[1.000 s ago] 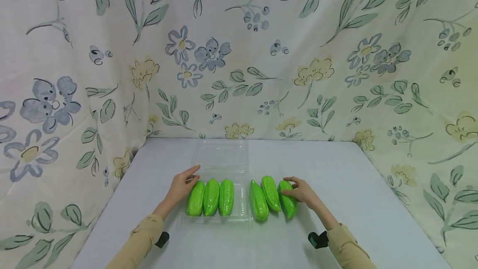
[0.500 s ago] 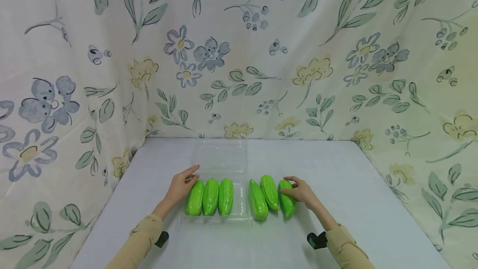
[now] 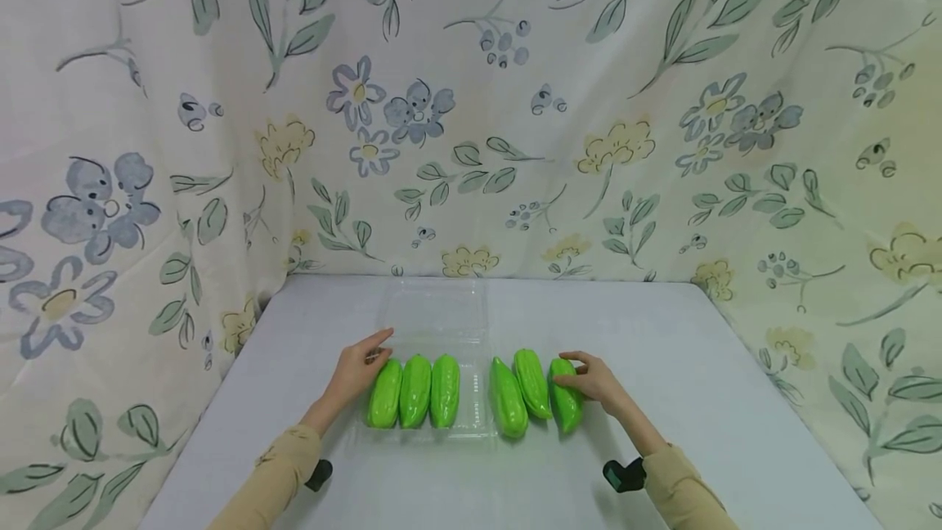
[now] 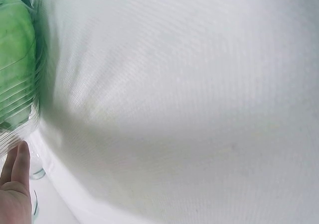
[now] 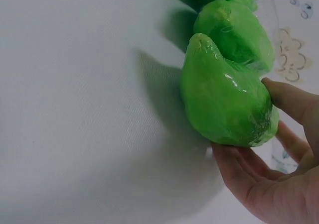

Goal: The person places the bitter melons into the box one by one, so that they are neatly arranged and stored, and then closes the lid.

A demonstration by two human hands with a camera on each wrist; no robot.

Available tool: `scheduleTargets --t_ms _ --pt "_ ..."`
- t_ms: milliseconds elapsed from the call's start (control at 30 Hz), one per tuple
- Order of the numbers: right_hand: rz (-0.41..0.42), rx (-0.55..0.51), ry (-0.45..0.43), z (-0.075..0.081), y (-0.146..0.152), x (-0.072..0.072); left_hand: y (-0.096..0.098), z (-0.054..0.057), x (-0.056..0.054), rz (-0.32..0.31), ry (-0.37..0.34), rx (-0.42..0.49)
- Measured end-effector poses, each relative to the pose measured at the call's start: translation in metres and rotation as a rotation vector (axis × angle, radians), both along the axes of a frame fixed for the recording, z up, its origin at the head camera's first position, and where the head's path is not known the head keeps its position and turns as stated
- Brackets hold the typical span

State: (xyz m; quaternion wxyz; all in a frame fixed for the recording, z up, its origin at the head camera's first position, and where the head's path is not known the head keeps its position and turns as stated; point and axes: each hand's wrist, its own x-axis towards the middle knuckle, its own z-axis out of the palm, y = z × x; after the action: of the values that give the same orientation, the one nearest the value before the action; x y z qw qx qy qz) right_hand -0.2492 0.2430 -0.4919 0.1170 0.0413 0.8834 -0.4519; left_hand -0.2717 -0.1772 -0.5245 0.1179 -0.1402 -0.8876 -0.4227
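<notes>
A clear plastic clamshell box [image 3: 473, 424] lies with its lid [image 3: 434, 305] folded back. Three long, glossy green vegetables [image 3: 415, 391] lie side by side in it; their exact kind is unclear. My left hand [image 3: 356, 368] touches the box's left side, its fingers [image 4: 21, 167] fairly straight against the clear wall. Right of the box, three more green vegetables rest on the table. The outermost vegetable [image 5: 224, 97], wrapped in shiny film, is between the thumb and fingers of my right hand [image 5: 279, 169], which pinches it by its far end. Its neighbour [image 5: 234, 32] lies close alongside.
A white table [image 3: 662, 383] bears everything. Behind it and along both sides hangs a floral cloth [image 3: 471, 121]. A black wrist device [image 3: 625, 474] sits by the right sleeve, and another device [image 3: 320, 474] by the left.
Both hands and the vegetables keep their places. Only the head view shifts slightly.
</notes>
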Motion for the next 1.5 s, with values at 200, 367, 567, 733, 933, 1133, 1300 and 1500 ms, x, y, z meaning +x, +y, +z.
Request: scheduleTargets --t_ms 200,367,567,733,933,1133,1300,1500 --pt "-0.034 -0.071 -0.040 -0.004 0.003 -0.001 -0.001 -0.003 0.000 -0.005 -0.005 0.002" --pt "-0.048 -0.119 -0.058 -0.004 0.007 -0.001 -0.001 -0.001 0.000 -0.005 -0.010 0.002" --pt "-0.048 -0.140 -0.053 0.001 0.011 -0.002 0.000 -0.001 0.000 -0.004 -0.015 -0.004" --pt "-0.052 -0.144 -0.048 0.006 0.015 -0.005 -0.001 -0.001 0.000 0.000 -0.018 -0.005" --pt "-0.041 -0.153 -0.048 0.012 0.021 -0.007 -0.001 -0.002 -0.001 0.003 -0.020 -0.011" --pt "-0.053 -0.188 -0.055 0.016 0.027 -0.014 -0.001 -0.001 0.000 0.007 -0.007 -0.005" --pt "-0.082 -0.206 -0.059 0.019 0.030 -0.022 -0.001 -0.001 0.000 0.002 -0.012 -0.003" --pt "-0.097 -0.224 -0.060 0.022 0.032 -0.026 -0.001 -0.002 -0.001 0.004 -0.025 -0.010"
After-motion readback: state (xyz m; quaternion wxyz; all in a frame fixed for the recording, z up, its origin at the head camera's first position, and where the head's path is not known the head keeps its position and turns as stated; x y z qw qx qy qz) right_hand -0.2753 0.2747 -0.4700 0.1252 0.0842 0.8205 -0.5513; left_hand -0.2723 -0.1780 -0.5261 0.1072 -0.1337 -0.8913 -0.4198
